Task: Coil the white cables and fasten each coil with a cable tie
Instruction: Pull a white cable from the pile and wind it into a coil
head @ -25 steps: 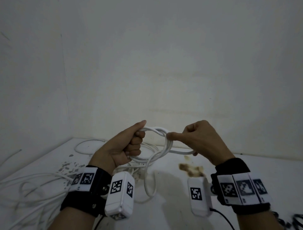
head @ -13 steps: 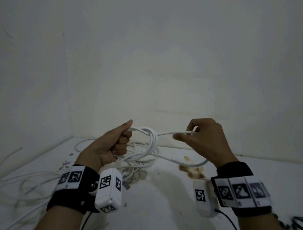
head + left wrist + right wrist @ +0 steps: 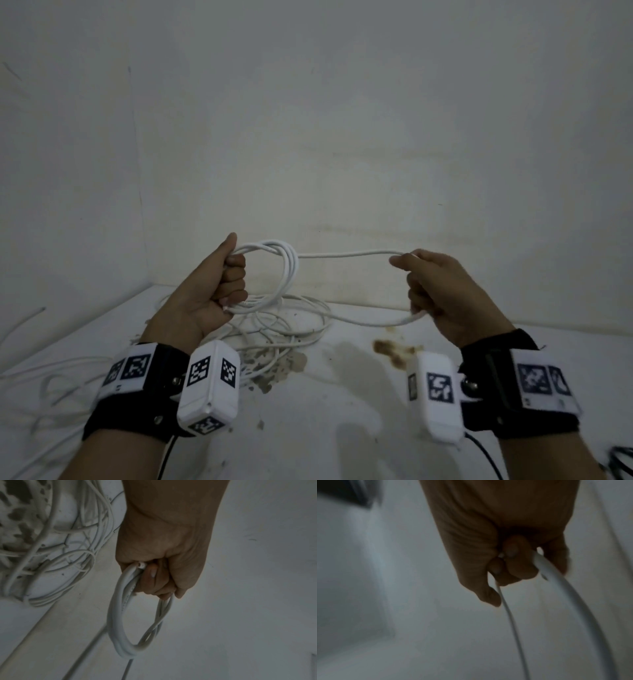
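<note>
Hands drawn wider apart than a moment earlier — the left hand (image 3: pixel 209 291) fisted around a small coil (image 3: pixel 274 274) of white cable, raised above the table (image 3: pixel 342 411). Fingers of the right hand (image 3: pixel 442 294) curl around the cable's free length (image 3: pixel 346 255), stretched between them — more loose cables (image 3: pixel 287 329) lie below.

The cable (image 3: pixel 287 270) is sheathed in smooth white plastic with a slight sheen; faint printing is seen along the sheath in the left wrist view (image 3: pixel 118 622). The table (image 3: pixel 325 428) is finished in matt white, and its coating is flaked and stained brown in patches. The wall (image 3: pixel 342 137) is painted matt, with faint scuffs. The wristbands (image 3: pixel 493 394) are made of black cloth, set with shiny metal studs. The wrist cameras (image 3: pixel 209 387) are cased in smooth white plastic.
</note>
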### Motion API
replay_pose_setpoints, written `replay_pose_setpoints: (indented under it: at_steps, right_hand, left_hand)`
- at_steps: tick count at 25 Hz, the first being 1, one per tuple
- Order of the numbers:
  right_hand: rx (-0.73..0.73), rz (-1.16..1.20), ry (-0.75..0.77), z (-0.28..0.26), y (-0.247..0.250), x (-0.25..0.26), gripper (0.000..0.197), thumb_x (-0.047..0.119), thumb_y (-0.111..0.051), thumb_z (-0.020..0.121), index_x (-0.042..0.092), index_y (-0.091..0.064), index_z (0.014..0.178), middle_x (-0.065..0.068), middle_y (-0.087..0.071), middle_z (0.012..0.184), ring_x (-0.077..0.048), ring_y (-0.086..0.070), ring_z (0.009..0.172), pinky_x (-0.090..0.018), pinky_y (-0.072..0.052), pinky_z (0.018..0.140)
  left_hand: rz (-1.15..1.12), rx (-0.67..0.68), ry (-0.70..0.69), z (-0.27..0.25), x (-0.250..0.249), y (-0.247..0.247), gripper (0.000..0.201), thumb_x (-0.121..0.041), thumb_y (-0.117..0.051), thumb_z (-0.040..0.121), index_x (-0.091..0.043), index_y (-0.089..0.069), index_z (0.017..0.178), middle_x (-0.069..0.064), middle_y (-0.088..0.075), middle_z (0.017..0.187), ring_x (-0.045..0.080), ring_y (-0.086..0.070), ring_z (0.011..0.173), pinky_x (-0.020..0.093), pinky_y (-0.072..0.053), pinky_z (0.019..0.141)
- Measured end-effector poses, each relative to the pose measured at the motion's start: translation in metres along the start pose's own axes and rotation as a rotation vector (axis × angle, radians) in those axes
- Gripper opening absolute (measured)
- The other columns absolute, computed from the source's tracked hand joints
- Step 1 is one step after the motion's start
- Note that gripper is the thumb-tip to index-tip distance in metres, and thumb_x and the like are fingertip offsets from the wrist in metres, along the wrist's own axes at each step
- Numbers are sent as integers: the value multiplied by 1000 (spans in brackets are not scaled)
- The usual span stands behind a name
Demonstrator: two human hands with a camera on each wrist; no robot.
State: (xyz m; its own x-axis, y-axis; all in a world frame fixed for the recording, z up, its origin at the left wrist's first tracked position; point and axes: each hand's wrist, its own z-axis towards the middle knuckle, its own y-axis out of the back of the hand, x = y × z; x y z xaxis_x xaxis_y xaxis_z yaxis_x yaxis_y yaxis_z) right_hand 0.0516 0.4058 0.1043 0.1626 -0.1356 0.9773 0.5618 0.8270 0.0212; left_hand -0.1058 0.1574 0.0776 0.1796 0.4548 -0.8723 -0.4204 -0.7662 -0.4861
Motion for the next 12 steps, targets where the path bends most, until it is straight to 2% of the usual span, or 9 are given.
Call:
replay_pose_setpoints:
  at_steps: [2,3,6,8,9,10,12]
  right_hand:
    - [-174,-327,226,-5,1,5,16,20,-69,87,13,-55,87,2,-50,60,-15,-42,51,-28,-32,54]
    - [-163,-363,278,-9,-2,8,15,20,-67,88,15,-54,93,1,-53,67,-15,-44,55,-28,-35,54]
    - [43,-204,312,-18,-16,17,7,9,-55,94,16,-55,91,3,-49,60,-17,-40,49,-29,-39,49]
    - [164,-181,292,-24,-19,22,22,6,-46,97,12,-64,86,-1,-60,69,-22,-53,51,-31,-46,50]
    - [251,-186,259,-25,-19,22,29,6,-41,99,10,-68,89,-3,-68,82,-25,-63,61,-35,-52,57]
    - [345,-210,224,-25,-18,21,35,6,-36,101,10,-71,96,-3,-72,97,-24,-70,78,-37,-56,67]
    - [490,-349,217,-23,-13,16,37,3,-37,101,16,-70,112,4,-70,117,-11,-69,103,-33,-56,84]
  left_hand:
    - [-15,-30,-18,4,1,3,45,-50,-40,100,-22,-33,65,-11,-22,37,3,-17,24,17,-15,30]
    - [-34,-52,-23,5,1,5,45,-50,-40,100,-22,-33,65,-11,-22,36,4,-17,24,17,-16,30]
    - [-122,-119,-26,7,-2,13,47,-52,-39,100,-23,-33,64,-9,-21,36,7,-17,25,17,-16,29]
    - [-157,-142,-36,10,-4,20,48,-54,-37,100,-23,-33,65,-9,-21,36,7,-18,25,17,-17,29]
    - [-169,-145,-40,11,-5,22,48,-55,-35,100,-23,-33,65,-9,-21,37,7,-18,26,17,-17,29]
    - [-183,-144,-42,13,-4,24,49,-56,-33,100,-23,-33,65,-9,-21,37,6,-18,26,18,-17,30]
    - [-214,-131,-43,17,-2,25,50,-58,-29,101,-23,-32,65,-9,-23,38,6,-19,27,19,-18,32]
